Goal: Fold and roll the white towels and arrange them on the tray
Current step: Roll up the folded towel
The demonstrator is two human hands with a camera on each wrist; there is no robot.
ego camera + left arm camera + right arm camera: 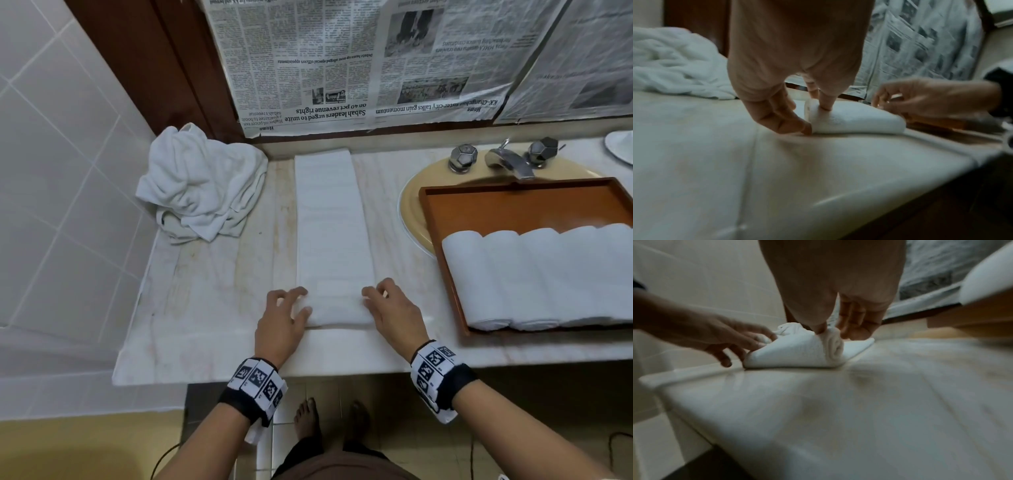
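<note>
— Where the towel (329, 233) lies lengthwise on the counter (212, 308), how is it held?
— Near end rolled; roll gripped by left hand (282, 322) and right hand (394, 313). Rolled towels (534, 277) are kept on the tray (513, 202).

Bare forearms; black wrist straps (455, 383) with white square-marker blocks (257, 378); bare feet (308, 419); dark trousers
</note>
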